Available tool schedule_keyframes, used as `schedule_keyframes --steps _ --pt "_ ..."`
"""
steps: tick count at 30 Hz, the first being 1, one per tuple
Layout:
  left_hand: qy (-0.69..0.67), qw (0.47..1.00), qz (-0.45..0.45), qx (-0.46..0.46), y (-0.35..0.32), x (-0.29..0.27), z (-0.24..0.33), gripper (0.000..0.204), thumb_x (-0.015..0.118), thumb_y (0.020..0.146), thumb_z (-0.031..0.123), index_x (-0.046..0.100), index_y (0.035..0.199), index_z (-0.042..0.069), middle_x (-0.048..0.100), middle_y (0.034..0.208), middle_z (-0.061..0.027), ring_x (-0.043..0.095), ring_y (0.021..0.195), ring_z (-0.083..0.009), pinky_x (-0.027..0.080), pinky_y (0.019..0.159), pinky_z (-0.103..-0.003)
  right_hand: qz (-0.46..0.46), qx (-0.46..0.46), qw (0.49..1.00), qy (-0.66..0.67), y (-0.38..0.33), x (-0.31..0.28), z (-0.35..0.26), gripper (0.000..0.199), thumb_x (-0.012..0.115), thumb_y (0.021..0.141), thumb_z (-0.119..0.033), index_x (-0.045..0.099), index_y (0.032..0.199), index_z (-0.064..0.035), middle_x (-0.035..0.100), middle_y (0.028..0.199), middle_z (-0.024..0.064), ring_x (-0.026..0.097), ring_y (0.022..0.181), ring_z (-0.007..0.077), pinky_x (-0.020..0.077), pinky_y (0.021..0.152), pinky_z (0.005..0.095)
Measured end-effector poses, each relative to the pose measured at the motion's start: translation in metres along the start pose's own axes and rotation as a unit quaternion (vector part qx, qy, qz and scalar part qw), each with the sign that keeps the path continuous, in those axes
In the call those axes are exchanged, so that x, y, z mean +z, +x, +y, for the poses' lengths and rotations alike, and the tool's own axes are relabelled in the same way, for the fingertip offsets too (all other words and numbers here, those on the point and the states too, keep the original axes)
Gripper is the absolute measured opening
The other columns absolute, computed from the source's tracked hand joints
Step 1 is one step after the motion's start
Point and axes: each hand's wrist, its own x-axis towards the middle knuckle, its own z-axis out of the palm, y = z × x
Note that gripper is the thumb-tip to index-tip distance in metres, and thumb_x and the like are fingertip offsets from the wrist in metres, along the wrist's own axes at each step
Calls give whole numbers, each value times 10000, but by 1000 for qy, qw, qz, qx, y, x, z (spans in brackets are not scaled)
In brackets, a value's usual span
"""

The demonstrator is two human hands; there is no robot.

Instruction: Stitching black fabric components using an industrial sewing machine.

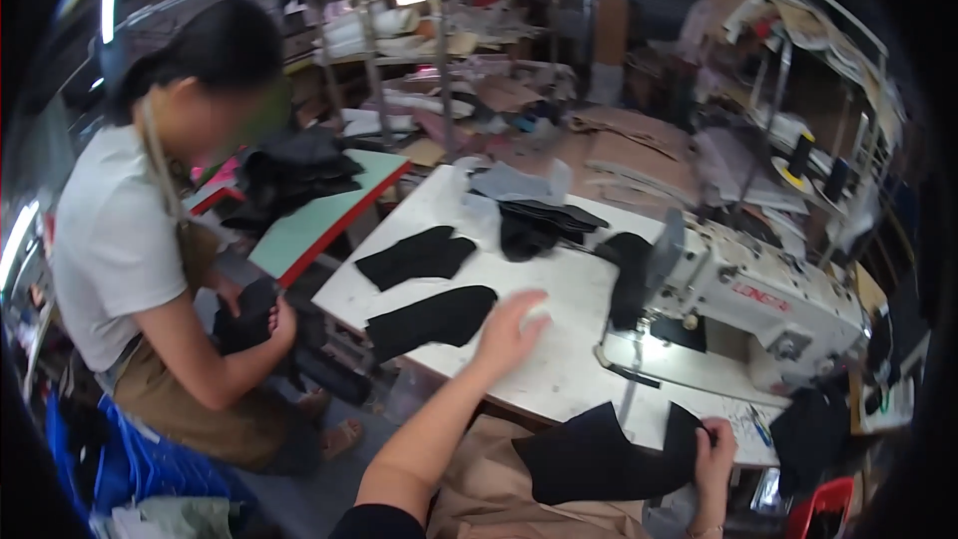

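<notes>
My right hand (715, 457) pinches the right end of a black cut fabric piece (599, 461), which has a curved notch in its top edge. That piece spreads over my lap and the near edge of the white table (559, 309). Over the tabletop, my left hand (513, 333) has its fingers stretched out, a little blurred, with nothing in them. Just left of it lies a rounded black fabric piece (434, 321); I cannot tell whether the fingertips touch it. A second black piece (417, 257) rests farther back.
A white sewing machine (743, 289) with its lamp lit stands on the table's right. Stacked black pieces (544, 225) lie at the back. To the left a co-worker (130, 230) holds dark fabric beside a green, red-edged table (334, 205). A red bin (823, 509) is at lower right.
</notes>
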Motion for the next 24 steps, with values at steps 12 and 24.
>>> schedule_keyframes --steps 12,24 --pt "305 952 19 -30 32 -31 -90 163 620 856 241 690 957 134 618 995 -91 570 981 -307 448 817 -472 -20 -401 879 259 41 -147 -65 151 627 749 117 610 877 40 615 783 133 550 690 203 450 639 303" --pt "265 961 65 -44 8 -57 -96 184 704 767 133 693 951 124 605 936 -58 575 973 -260 429 843 -432 -64 -193 970 133 28 -120 -110 171 592 716 153 602 860 61 609 745 150 550 651 213 455 623 316"
